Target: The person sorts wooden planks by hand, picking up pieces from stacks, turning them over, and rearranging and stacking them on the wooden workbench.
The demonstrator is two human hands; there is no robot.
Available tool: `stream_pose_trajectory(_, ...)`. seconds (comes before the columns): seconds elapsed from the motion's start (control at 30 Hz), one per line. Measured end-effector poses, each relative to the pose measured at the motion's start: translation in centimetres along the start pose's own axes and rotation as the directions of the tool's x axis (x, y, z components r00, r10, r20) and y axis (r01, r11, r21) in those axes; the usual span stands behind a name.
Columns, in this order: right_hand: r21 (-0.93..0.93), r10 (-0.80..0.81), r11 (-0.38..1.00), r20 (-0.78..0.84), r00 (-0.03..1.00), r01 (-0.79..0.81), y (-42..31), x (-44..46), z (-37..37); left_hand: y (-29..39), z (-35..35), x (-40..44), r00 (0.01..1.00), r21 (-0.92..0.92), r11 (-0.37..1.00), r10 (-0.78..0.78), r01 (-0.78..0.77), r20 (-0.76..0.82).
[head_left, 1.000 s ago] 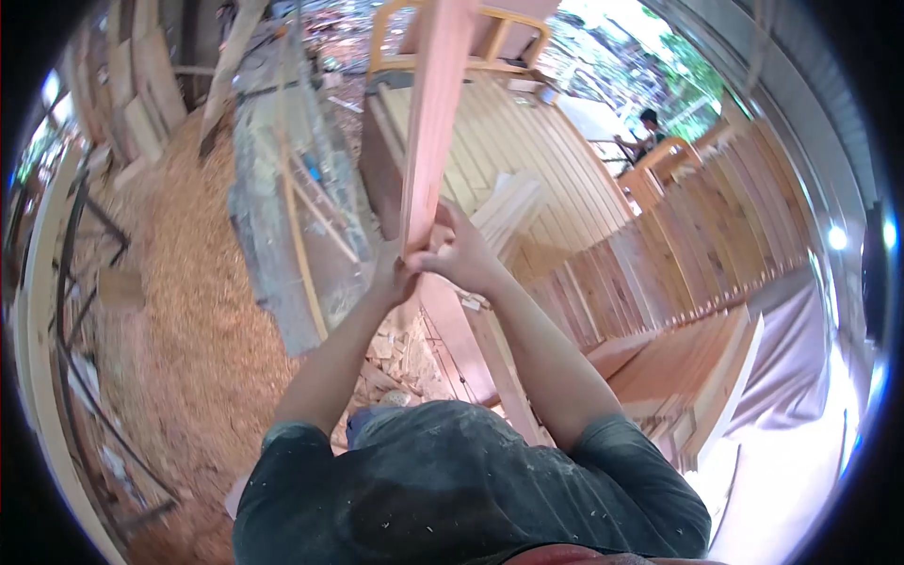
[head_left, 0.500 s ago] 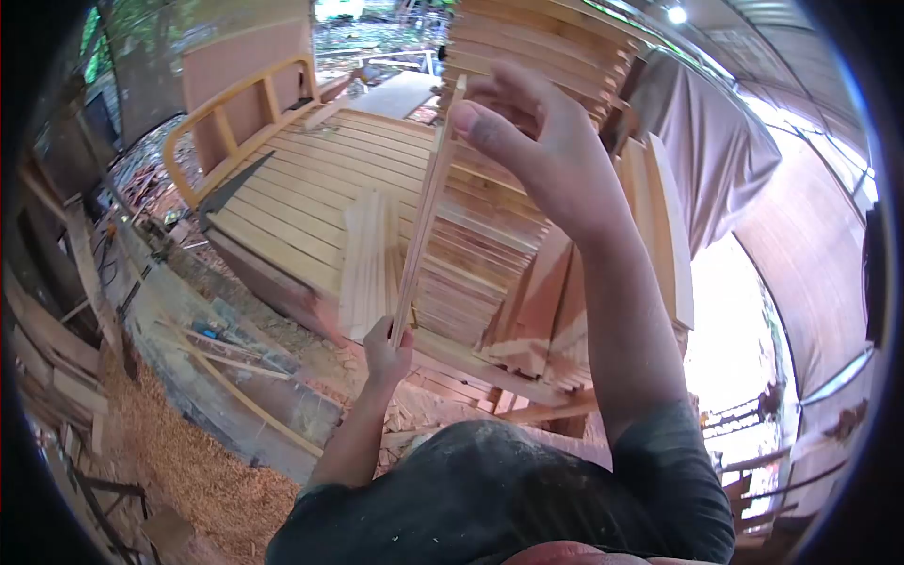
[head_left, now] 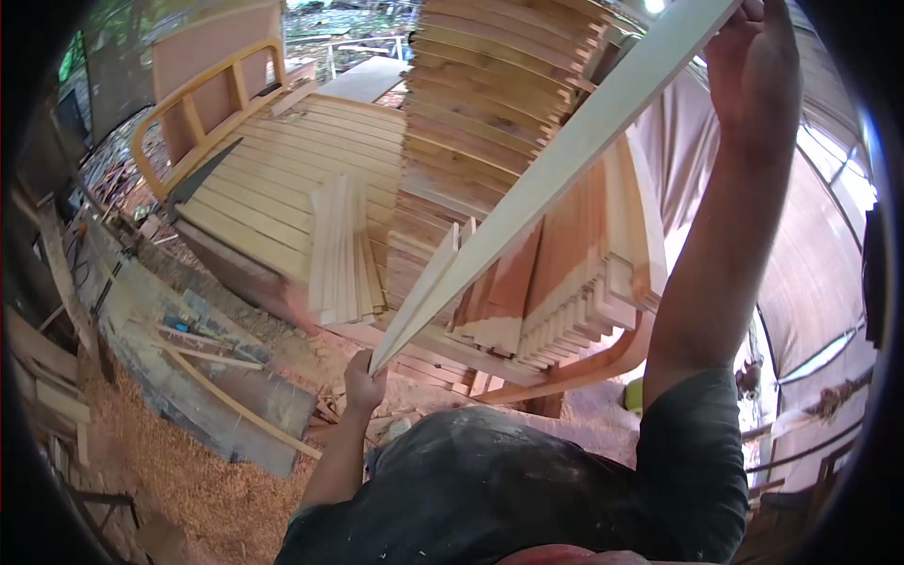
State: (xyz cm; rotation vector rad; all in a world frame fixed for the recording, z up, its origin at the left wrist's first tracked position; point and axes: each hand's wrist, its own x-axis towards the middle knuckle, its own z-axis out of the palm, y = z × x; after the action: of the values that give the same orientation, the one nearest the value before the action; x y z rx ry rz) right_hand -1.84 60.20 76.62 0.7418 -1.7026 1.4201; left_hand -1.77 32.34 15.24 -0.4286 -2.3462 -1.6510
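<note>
A long pale wooden board point(head_left: 565, 141) slants from the lower middle up to the top right. Its lower end is in my left hand point(head_left: 363, 381), whose fingers are closed around it. My right hand point(head_left: 749, 61) is raised at the top right, gripping the board near its upper end, partly hidden by it. Behind the board's lower part, a bundle of thin pale slats point(head_left: 344, 254) lies on a slatted wooden platform point(head_left: 254, 202). A stack of reddish planks point(head_left: 565, 254) sits beneath the board's middle.
A tall pile of stacked planks point(head_left: 480, 94) rises behind the board. A wooden bed-like frame point(head_left: 193, 118) stands at the back left. A dusty workbench point(head_left: 169, 377) with sticks is at the left, above sawdust point(head_left: 207, 499). Grey cloth point(head_left: 673, 141) hangs at the right.
My right hand has moved up and to the right and closed on the board. The board has swung from near upright to a slant, its broad face now showing. The view has turned right.
</note>
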Motion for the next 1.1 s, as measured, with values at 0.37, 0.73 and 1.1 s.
stream_pose_trajectory(0.37, -0.202, 0.343, 0.927, 0.124, 0.931, -0.315, 2.3, -16.5, -3.5, 4.7, 2.4, 2.8, 0.967, -0.026, 0.971, 0.239, -0.238, 0.085)
stream_pose_trajectory(0.73, -0.794, 0.193, 0.493, -0.299, 0.935, -0.356, -1.4, -5.8, -27.4, -2.2, 3.5, -6.2, 0.995, -0.071, 0.995, -0.059, 0.065, 0.078)
stream_pose_trajectory(1.1, -0.933, 0.575, -0.301, -0.343, 0.743, -0.198, 29.8, -11.4, -37.4, 0.7, 1.9, -1.1, 0.845, -0.319, 0.898, -0.408, 0.303, -0.346)
